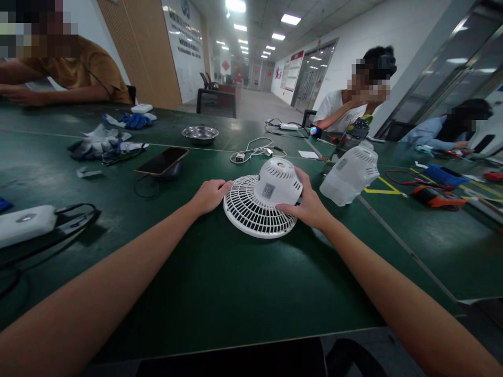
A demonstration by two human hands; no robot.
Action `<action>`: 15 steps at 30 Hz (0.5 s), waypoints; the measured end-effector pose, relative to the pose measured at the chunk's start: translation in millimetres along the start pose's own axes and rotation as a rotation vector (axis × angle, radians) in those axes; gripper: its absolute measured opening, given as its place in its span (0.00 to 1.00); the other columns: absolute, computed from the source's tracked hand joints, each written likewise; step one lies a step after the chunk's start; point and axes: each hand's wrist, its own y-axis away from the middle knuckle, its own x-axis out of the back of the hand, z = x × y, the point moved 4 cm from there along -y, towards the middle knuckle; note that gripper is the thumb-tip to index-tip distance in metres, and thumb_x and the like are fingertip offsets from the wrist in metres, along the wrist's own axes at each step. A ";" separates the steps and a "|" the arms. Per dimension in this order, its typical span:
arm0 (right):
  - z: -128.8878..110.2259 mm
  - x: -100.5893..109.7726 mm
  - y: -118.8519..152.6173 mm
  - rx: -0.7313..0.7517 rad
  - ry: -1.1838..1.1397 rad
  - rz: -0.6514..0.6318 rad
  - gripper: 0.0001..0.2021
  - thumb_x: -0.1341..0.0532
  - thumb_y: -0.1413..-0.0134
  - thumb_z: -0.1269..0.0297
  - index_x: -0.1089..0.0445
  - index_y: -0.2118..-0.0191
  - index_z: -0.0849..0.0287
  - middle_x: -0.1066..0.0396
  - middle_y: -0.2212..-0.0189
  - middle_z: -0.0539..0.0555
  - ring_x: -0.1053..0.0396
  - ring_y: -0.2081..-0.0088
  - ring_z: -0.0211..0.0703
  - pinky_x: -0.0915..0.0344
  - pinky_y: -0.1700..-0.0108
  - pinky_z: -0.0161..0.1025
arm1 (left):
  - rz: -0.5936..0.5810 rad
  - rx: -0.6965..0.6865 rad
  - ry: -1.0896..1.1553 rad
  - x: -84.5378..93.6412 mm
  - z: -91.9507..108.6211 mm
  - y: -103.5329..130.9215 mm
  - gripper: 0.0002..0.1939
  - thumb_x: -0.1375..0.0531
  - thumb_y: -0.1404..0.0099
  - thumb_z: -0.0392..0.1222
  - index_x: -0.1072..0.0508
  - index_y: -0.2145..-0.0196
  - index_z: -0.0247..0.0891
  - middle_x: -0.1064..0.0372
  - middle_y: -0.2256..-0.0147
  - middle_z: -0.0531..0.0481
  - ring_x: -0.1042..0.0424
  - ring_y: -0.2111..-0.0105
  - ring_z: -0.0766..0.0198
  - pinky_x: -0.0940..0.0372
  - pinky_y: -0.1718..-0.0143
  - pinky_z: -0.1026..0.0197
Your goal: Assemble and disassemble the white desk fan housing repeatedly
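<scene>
A white fan head (271, 222) lies grille down on the green table, its rounded motor housing with a label facing up. My right hand (308, 204) is wrapped round the right side of that housing, thumb in front; some of the fingers are hidden behind it. At the left rim of the grille, my left hand (212, 196) is closed with its fingertips on the edge. Just right of my right hand stands a white plastic housing part (349, 175) with vent slots. A white cable (257, 152) with a plug lies behind the fan head.
A phone (164, 160) rests on a dark stand to the left, near gloves (98, 146) and a metal bowl (200, 134). A white power strip (27, 225) with black cords is at far left. An orange multimeter (438, 196) lies right. Several people sit around the table.
</scene>
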 end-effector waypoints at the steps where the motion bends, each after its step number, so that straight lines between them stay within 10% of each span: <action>1: -0.4 0.0 0.1 -0.002 -0.001 -0.004 0.55 0.25 0.56 0.48 0.58 0.28 0.42 0.42 0.32 0.59 0.38 0.35 0.71 0.44 0.34 0.72 | 0.002 0.000 -0.001 0.1 0.0 -0.1 0.26 0.51 0.28 0.59 0.32 0.76 0.40 0.33 0.77 0.50 0.36 0.74 0.59 0.45 0.72 0.57; 15: -3.9 0.3 -0.3 -0.046 0.011 -0.029 0.54 0.26 0.56 0.46 0.57 0.28 0.46 0.37 0.35 0.62 0.35 0.38 0.71 0.42 0.35 0.71 | 0.005 -0.008 -0.047 -1.1 -2.1 -2.5 0.25 0.52 0.28 0.59 0.30 0.74 0.40 0.30 0.75 0.49 0.33 0.72 0.58 0.44 0.71 0.57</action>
